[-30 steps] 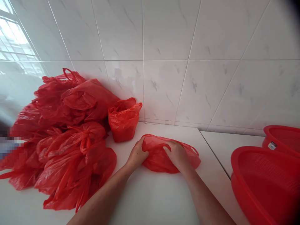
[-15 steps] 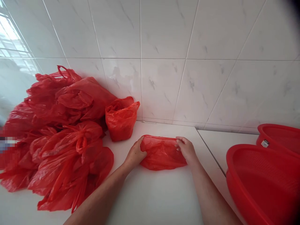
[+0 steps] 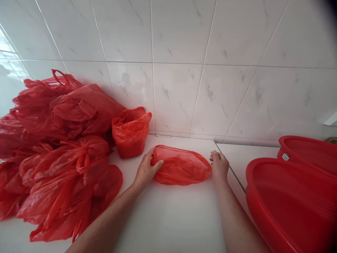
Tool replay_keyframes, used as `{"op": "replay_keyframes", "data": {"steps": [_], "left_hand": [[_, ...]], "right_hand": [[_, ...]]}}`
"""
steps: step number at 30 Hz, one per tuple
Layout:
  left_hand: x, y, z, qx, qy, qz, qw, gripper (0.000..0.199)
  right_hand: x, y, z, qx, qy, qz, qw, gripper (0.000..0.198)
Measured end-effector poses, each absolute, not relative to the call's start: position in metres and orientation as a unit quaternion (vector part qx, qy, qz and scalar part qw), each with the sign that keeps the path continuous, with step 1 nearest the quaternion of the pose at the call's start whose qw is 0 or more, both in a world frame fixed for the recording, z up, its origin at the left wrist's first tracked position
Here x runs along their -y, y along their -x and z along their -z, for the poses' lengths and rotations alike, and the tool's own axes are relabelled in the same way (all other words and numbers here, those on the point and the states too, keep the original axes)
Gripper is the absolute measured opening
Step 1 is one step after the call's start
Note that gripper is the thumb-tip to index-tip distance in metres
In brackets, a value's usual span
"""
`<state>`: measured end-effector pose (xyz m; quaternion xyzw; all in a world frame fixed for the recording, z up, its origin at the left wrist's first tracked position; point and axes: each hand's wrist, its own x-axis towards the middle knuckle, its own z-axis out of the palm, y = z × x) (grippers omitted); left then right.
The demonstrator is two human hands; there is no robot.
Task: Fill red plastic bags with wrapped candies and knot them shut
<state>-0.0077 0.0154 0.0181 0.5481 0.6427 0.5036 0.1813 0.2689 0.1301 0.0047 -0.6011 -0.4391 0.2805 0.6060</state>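
Pile of red bags (image 3: 60, 151): it is to the left of the standing bag (image 3: 131, 135); many thin plastic bags are heaped on the white desk (image 3: 171, 211), and one handle makes a loop at the top.
Standing bag: also red, it stands upright with a crumpled mouth, near the tiled wall (image 3: 181, 38); whether it touches the pile, I cannot tell.
Left hand (image 3: 143, 171): in front of the standing bag and slightly to its right, it is grasping the left end of the lying bag (image 3: 183, 167), with the thumb on the near side.
Lying bag: on the desk, to the right of the standing bag and nearer to the person; it is red, half transparent, and spread out sideways.
Right hand (image 3: 220, 165): farther to the right of the standing bag, just beside the right end of the lying bag; its fingers are loosely bent, but I cannot tell whether they pinch any plastic.
Front basket (image 3: 292, 203): well apart from the standing bag, on its right and nearer to the person; red, with a wide rim and small holes.
Rear basket (image 3: 310, 149): also far right of the standing bag, behind the front basket; red, with a small sticker (image 3: 285, 156).
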Motion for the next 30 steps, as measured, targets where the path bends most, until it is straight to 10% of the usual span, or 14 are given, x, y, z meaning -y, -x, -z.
{"op": "replay_keyframes", "data": {"steps": [30], "left_hand": [[-0.023,0.027,-0.005,-0.642,-0.440,-0.588,0.220,0.040]], "right_hand": [[-0.129,-0.276,0.005,0.450,0.606,-0.311,0.578,0.039]]}}
